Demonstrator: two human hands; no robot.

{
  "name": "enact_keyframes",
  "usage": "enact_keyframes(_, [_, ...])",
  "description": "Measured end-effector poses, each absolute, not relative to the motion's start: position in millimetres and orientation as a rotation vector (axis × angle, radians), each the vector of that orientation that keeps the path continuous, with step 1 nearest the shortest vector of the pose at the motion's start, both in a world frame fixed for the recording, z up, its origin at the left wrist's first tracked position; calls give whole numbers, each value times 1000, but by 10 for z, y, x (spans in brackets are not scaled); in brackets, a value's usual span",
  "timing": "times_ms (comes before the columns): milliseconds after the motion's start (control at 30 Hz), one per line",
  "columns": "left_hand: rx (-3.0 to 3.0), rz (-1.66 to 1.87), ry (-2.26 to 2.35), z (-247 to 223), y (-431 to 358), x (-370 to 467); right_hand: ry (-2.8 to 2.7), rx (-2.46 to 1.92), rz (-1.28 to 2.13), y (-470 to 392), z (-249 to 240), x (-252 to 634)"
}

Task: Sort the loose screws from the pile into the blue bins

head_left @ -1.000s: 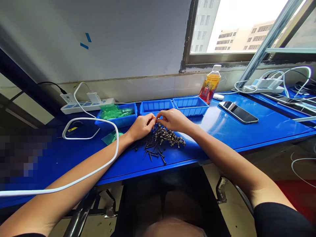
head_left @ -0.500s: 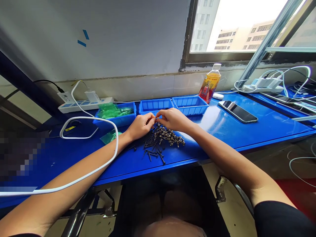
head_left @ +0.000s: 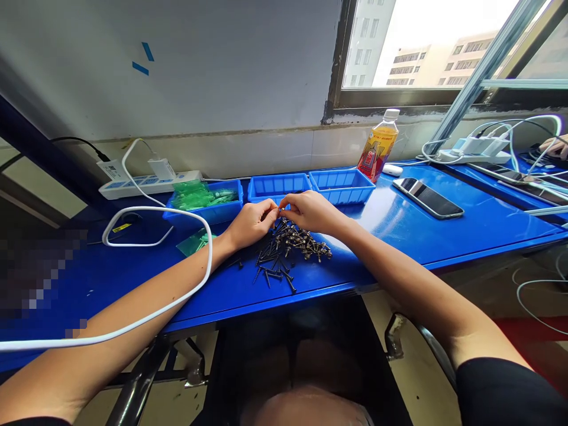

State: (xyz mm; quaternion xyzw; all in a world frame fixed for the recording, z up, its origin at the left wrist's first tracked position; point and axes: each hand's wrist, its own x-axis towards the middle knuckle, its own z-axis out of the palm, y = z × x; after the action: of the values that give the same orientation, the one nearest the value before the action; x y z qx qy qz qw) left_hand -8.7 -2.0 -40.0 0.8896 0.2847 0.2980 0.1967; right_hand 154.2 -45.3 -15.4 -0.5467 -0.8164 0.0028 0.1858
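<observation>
My left hand (head_left: 252,224) and my right hand (head_left: 309,212) meet fingertip to fingertip above the back of a pile of dark screws (head_left: 293,241) on the blue table. Both hands are pinched closed around something small, mostly hidden by the fingers. Just behind them stand two blue bins, a middle one (head_left: 277,184) and a right one (head_left: 344,194). A third blue bin (head_left: 222,213) at the left holds green plastic packets (head_left: 193,195). Near my left wrist lies another green packet (head_left: 193,244).
A white cable (head_left: 209,248) loops across my left forearm. Power strips (head_left: 146,186) stand at the back left and back right. A drink bottle (head_left: 378,145), a white case (head_left: 392,170) and a phone (head_left: 426,198) are on the right. Another person's hand (head_left: 554,148) shows at the far right.
Another person's hand has come into view at the far right edge. The camera view has shifted slightly. My two hands keep the same pinched pose over the pile.
</observation>
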Motion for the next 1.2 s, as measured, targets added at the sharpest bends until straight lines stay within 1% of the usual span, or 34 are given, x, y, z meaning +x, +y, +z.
enact_keyframes(933, [2476,810,815,-413,-11,-89,-2321,-1465,42,-410,-202,1587])
enact_keyframes(1200, [2477,805,834,-416,-17,-94,-2317,-1530,72,-428,-180,1564])
